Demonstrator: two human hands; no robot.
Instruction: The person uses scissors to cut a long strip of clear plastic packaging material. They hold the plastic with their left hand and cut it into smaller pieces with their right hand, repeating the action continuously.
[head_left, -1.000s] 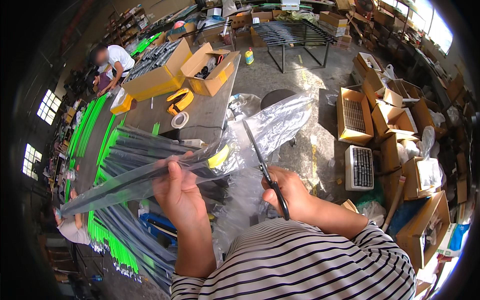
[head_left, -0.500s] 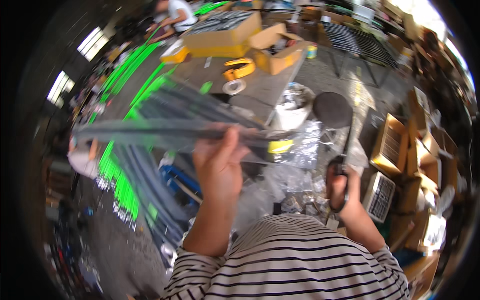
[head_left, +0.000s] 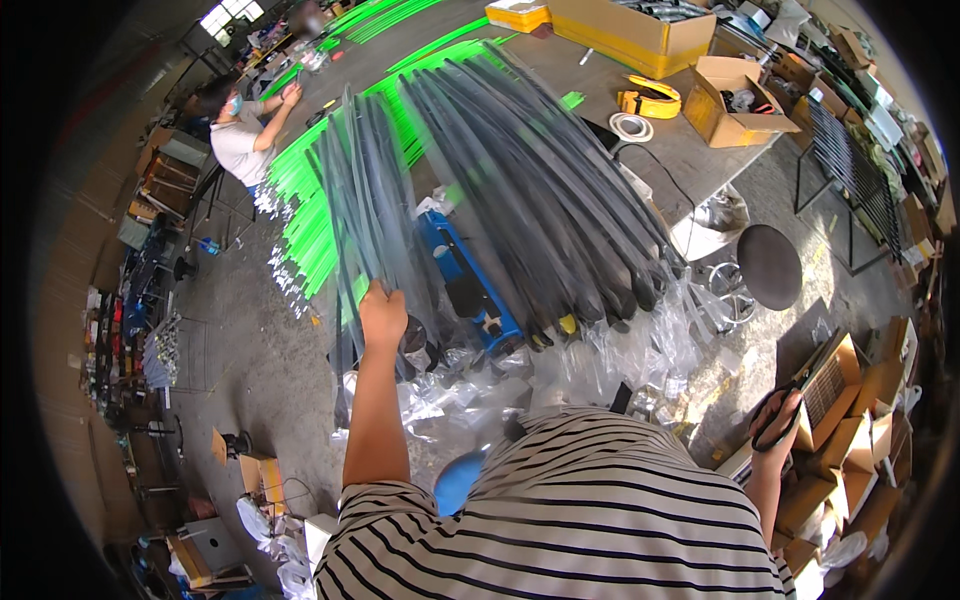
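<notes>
Long dark strips in clear plastic sleeves [head_left: 368,200], leftmost bundle: long axis running ahead from the left hand [head_left: 383,318], the nearer one; fingers curled, closure on a strip cannot be told. Black-handled scissors [head_left: 757,426]: held by the right hand [head_left: 784,432], well apart rightward.

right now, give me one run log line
left hand: touching bagged strips | right hand: holding scissors | blue tool: between two groups of bagged strips
</notes>
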